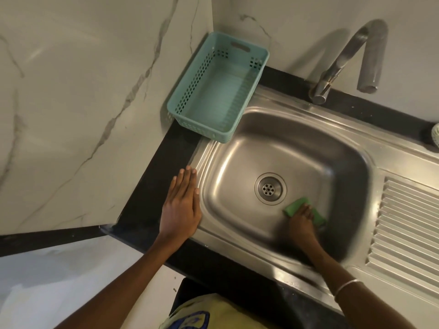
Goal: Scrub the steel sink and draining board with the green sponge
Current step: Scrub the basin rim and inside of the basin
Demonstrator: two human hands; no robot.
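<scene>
The steel sink fills the middle of the view, with its drain at the bottom of the bowl. My right hand presses the green sponge against the bowl's floor, just right of the drain; fingers cover the sponge's middle. My left hand lies flat, fingers together, on the black counter at the sink's left rim, holding nothing. The ribbed draining board lies to the right of the bowl.
An empty teal plastic basket stands in the back left corner, overhanging the sink rim. A steel tap arches over the back. The black counter borders marble walls. A pale object shows at the right edge.
</scene>
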